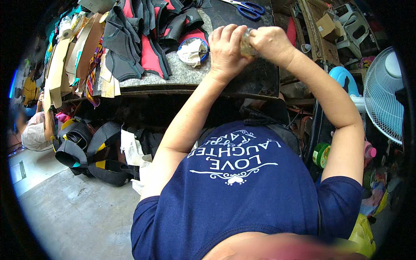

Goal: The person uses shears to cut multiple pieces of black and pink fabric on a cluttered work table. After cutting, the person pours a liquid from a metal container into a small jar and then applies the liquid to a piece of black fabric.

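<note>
In the head view, you hold a clear, roughly cylindrical container (248, 48) between your two hands, above the dark tabletop (262, 82) near its right end. Your left hand (227, 51) curls around its left side, fingers bent together over it, while your right hand (274, 44) is closed in a fist against its right side; the grip covers most of the container, so you cannot tell its contents. Just left of your left hand sits a round blue-rimmed tub (205, 55) with crumpled white material inside, standing on speckled grey, felt-like sheeting (182, 74). Beyond your hands lie scissors (250, 12) with looped blue handles. To the left, flat, curved charcoal pieces (123, 47) with a matt, fabric-like face overlap others showing smooth red panels (151, 58), crowding that part of the table, and stiff tan sheets (58, 80) stand further left. Below, black bands (110, 151) with yellow patches loop in a heap on the smooth grey floor (82, 208). On your right are a round wire-caged fan (383, 89), moulded plastic chairs (352, 32) and a small cardboard box (328, 27). Another person's pale shirt (35, 131) shows at far left.
</note>
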Demonstrator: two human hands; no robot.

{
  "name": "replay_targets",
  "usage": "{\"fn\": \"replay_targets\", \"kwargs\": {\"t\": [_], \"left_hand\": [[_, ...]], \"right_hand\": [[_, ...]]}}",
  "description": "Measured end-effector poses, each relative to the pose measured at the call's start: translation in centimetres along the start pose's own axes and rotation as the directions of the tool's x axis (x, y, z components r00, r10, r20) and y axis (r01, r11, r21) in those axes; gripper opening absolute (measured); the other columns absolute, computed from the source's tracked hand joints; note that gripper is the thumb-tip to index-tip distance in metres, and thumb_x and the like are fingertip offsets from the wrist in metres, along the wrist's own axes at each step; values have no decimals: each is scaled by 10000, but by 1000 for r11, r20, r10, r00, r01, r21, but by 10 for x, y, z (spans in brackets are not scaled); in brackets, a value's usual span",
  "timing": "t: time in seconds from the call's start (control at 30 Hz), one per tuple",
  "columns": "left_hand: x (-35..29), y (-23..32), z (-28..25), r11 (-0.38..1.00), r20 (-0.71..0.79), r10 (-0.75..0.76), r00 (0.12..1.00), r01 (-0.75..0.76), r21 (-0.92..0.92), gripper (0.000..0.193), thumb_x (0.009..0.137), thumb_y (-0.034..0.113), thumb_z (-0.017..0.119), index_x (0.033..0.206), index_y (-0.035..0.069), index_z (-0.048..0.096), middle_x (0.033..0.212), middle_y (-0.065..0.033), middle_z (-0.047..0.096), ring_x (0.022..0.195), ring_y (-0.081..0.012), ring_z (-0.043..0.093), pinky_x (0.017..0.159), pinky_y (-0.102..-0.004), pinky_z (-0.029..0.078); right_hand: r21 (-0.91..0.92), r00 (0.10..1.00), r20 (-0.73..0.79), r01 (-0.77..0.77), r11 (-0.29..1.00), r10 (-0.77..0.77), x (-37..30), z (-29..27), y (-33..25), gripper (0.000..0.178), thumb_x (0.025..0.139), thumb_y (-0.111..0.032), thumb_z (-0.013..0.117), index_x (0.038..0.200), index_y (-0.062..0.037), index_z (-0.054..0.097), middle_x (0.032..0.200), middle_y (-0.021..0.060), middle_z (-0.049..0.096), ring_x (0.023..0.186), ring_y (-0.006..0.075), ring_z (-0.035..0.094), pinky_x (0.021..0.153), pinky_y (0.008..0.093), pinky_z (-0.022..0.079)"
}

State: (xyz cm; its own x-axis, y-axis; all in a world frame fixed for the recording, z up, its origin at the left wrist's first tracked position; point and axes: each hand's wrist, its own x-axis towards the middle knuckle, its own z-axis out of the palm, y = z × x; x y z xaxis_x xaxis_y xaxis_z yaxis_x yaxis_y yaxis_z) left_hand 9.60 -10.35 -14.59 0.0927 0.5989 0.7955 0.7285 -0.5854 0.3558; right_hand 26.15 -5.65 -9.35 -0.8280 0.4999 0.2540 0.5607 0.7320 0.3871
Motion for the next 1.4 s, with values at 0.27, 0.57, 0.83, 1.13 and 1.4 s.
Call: {"fn": "replay_targets", "kwargs": {"t": [0.27, 0.57, 0.83, 1.13, 1.4], "left_hand": [[-1, -5, 5, 996, -31, -73, 997, 71, -55, 845, 527, 324, 899, 1228, 66, 503, 1146, -135, 557, 1078, -341, 520, 937, -441, 414], [-3, 1, 5, 998, 25, -11, 1000, 13, -63, 896, 540, 275, 866, 1307, 68, 450, 1200, -149, 473, 1101, -350, 462, 963, -467, 385], [-5, 5, 3, 997, 104, -5, 995, 13, -82, 908, 564, 209, 837, 1362, 68, 427, 1217, -181, 478, 1128, -372, 444, 986, -462, 384], [-6, -1, 4, 987, 74, -24, 997, 35, -157, 887, 521, 230, 903, 1276, 102, 456, 1207, -179, 469, 1111, -372, 481, 945, -455, 441], [-10, 4, 1, 994, 97, 21, 995, -10, -110, 914, 494, 184, 901, 1279, 102, 440, 1189, -183, 482, 1112, -378, 489, 933, -454, 452]], "right_hand": [[794, 970, 177, -241, 558, 166, 3, -21, 25, 212, 931, -209, 605, 979, -10, 656, 881, 103, 672, 843, 194, 663, 783, 322, 524], [227, 989, 63, -146, 963, 135, -10, -34, 10, 162, 835, -183, 658, 970, -111, 709, 931, 46, 622, 850, 209, 667, 704, 332, 556], [245, 948, 309, -159, 956, 79, -23, -28, -4, 156, 814, -119, 620, 942, -84, 703, 958, 100, 673, 894, 260, 689, 745, 380, 568], [74, 977, 120, -187, 980, 177, -14, -32, -5, 162, 811, -151, 648, 954, -103, 706, 908, 72, 691, 752, 245, 714, 628, 350, 583], [97, 912, 365, -235, 967, 185, -9, -26, -13, 162, 797, -149, 670, 912, -39, 700, 841, 146, 710, 811, 262, 718, 690, 358, 573]]}}
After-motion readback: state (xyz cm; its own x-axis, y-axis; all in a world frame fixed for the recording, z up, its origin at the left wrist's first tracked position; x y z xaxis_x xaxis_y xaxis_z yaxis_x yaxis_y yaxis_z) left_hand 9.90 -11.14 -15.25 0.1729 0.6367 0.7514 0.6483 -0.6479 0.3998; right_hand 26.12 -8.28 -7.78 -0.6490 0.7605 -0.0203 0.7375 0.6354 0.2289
